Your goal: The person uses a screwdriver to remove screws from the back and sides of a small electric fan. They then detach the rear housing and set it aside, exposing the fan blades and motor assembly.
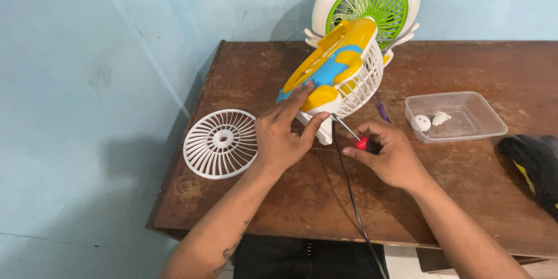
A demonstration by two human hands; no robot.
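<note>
My right hand (386, 154) grips a screwdriver (354, 136), its tip at the fan (337, 75) base; my left hand (288, 131) lies spread across the fan, steadying it on the worktop (465, 197).

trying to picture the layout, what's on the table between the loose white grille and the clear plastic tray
In the head view, both hands lie there: the left hand on the yellow-and-blue fan, the right hand holding a red-handled screwdriver, with a black cord.
</note>
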